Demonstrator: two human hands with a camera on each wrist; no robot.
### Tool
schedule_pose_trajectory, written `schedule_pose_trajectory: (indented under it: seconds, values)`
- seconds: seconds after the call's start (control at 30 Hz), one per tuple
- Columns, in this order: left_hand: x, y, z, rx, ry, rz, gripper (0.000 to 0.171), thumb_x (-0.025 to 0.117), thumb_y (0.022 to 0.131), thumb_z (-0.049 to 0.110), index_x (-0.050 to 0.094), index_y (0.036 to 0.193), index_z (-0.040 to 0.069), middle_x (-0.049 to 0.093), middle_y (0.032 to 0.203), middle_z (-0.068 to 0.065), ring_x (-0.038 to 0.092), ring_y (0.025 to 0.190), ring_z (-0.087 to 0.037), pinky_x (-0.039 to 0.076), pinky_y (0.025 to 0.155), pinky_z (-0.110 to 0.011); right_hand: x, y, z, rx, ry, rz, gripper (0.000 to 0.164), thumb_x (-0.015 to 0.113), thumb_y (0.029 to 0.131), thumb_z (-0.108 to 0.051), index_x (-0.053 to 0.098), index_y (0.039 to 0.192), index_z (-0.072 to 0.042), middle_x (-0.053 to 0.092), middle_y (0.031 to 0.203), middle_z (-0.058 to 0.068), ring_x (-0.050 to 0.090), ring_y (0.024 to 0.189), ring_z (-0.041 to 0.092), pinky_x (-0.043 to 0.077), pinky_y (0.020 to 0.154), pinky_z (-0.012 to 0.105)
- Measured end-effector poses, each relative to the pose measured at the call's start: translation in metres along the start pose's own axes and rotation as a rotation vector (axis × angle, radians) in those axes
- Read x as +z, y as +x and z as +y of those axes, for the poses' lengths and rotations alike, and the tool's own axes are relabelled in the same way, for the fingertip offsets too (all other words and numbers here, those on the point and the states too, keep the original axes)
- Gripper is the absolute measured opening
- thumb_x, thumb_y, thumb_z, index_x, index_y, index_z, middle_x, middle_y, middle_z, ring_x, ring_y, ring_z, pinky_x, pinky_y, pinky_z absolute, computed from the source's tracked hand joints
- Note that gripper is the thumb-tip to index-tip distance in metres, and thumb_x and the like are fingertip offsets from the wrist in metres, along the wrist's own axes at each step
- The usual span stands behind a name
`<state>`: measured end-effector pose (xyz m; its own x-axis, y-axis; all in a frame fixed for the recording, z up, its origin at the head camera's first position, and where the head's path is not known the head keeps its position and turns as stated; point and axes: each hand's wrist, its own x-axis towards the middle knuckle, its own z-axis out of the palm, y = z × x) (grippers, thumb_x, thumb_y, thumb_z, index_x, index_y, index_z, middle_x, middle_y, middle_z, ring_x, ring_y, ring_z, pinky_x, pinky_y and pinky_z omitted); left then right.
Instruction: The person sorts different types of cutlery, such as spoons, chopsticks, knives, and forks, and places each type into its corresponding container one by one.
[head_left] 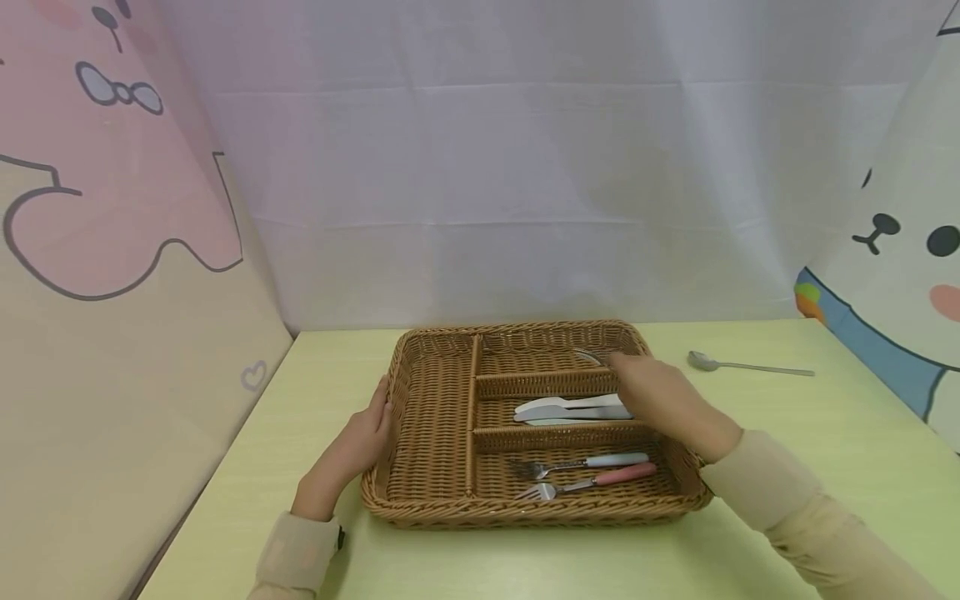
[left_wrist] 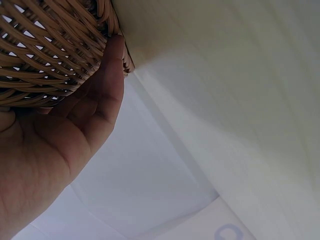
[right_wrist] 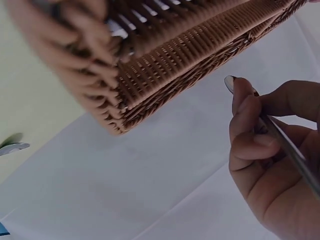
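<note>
A brown wicker cutlery basket (head_left: 431, 417) with several compartments stands on the table. My left hand (head_left: 363, 437) holds its left side; in the left wrist view the fingers (left_wrist: 114, 65) lie against the outer woven wall. Above the far right compartment, my right hand (head_left: 660, 400) grips a metal spoon (head_left: 588, 357) by its handle. Most of that spoon is hidden by the hand in the head view; its handle (right_wrist: 295, 157) crosses the palm in the right wrist view. Several knives (head_left: 570, 412) lie in the middle compartment. Two forks, one white-handled (head_left: 615, 460) and one pink-handled (head_left: 626, 473), occupy the near one.
Another metal spoon (head_left: 750, 367) lies on the pale yellow table (head_left: 810, 417), right of the basket. A white cloth (head_left: 450, 167) hangs behind the table. Printed cartoon panels flank it, with a pink figure (head_left: 112, 208) left and a white one (head_left: 892, 292) right.
</note>
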<state>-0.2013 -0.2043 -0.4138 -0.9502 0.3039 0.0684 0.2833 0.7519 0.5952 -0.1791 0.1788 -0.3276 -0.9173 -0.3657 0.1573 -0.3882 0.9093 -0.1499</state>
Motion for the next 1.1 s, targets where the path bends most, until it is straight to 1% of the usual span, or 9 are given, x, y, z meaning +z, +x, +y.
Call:
schedule_pose_trajectory:
  seconds: [0.13,0.27,0.37,0.43,0.53,0.67,0.8,0.97,1.1]
  values:
    - [0.000,-0.001,0.000,-0.004,-0.008,-0.005,0.051,0.022,0.102,0.017,0.002,0.144,-0.004,0.040,0.129,-0.040,0.056,0.101,-0.042,0.051,0.080,-0.054,0.003,0.003,-0.007,-0.040,0.013,0.017,0.023,0.044,0.088,0.004,0.051,0.110,0.005,0.045,0.051,0.001,0.039,0.040,0.011,0.034,0.035,0.027]
    - [0.000,-0.001,-0.001,-0.006,-0.004,-0.007,0.051,0.021,0.102,0.017,0.001,0.144,-0.004,0.040,0.130,-0.039,0.055,0.104,-0.043,0.050,0.083,-0.055,0.005,0.006,-0.015,-0.071,0.019,0.021,0.022,0.046,0.087,0.005,0.050,0.108,0.002,0.042,0.049,0.001,0.034,0.037,0.010,0.026,0.035,0.023]
    - [0.000,-0.001,-0.002,-0.006,0.003,-0.006,0.051,0.021,0.102,0.017,0.001,0.144,-0.003,0.039,0.131,-0.039,0.052,0.107,-0.044,0.048,0.086,-0.056,0.005,0.009,-0.020,-0.074,0.025,0.010,0.016,0.048,0.087,0.005,0.052,0.102,-0.001,0.047,0.052,0.002,0.033,0.037,0.010,0.023,0.035,0.022]
    - [0.000,-0.001,-0.003,-0.007,0.004,-0.006,0.050,0.021,0.102,0.017,0.001,0.144,-0.003,0.039,0.131,-0.039,0.052,0.108,-0.044,0.048,0.086,-0.057,0.005,0.012,-0.023,-0.068,0.033,-0.010,0.014,0.049,0.088,0.004,0.053,0.099,-0.003,0.051,0.056,0.003,0.036,0.038,0.010,0.025,0.035,0.022]
    - [0.000,-0.001,-0.003,-0.010,0.000,-0.009,0.051,0.021,0.102,0.017,0.001,0.144,-0.003,0.039,0.131,-0.039,0.052,0.107,-0.043,0.048,0.085,-0.056,0.006,0.016,-0.027,-0.074,0.032,-0.024,0.009,0.050,0.089,0.002,0.056,0.095,-0.003,0.056,0.062,0.005,0.042,0.042,0.010,0.031,0.035,0.024]
    - [0.000,-0.001,-0.002,-0.014,-0.007,-0.014,0.051,0.021,0.102,0.018,0.000,0.144,-0.003,0.039,0.131,-0.039,0.053,0.105,-0.043,0.049,0.084,-0.055,0.008,0.022,-0.030,-0.109,0.046,0.001,0.007,0.053,0.088,0.002,0.058,0.088,-0.002,0.057,0.063,0.005,0.045,0.046,0.010,0.038,0.039,0.026]
    - [0.000,-0.001,-0.002,-0.013,-0.004,-0.014,0.051,0.021,0.102,0.018,0.001,0.144,-0.003,0.040,0.130,-0.039,0.055,0.104,-0.042,0.049,0.083,-0.055,0.010,0.028,-0.034,-0.119,0.085,-0.009,0.011,0.051,0.090,0.002,0.059,0.083,-0.003,0.053,0.060,0.003,0.042,0.045,0.009,0.037,0.042,0.027]
    - [-0.001,-0.001,0.000,-0.012,-0.001,-0.015,0.051,0.021,0.102,0.018,0.001,0.144,-0.005,0.038,0.132,-0.039,0.051,0.108,-0.044,0.046,0.088,-0.057,0.013,0.036,-0.041,-0.128,0.132,-0.047,0.018,0.046,0.090,0.005,0.057,0.079,-0.005,0.048,0.056,0.003,0.037,0.045,0.010,0.033,0.044,0.028]
    - [-0.001,0.000,0.001,-0.015,-0.009,-0.016,0.051,0.021,0.102,0.018,0.001,0.144,-0.004,0.038,0.133,-0.038,0.050,0.110,-0.043,0.045,0.090,-0.057,0.015,0.041,-0.050,-0.135,0.137,-0.066,0.018,0.047,0.089,0.007,0.061,0.084,-0.002,0.058,0.066,0.008,0.047,0.051,0.013,0.045,0.049,0.032]
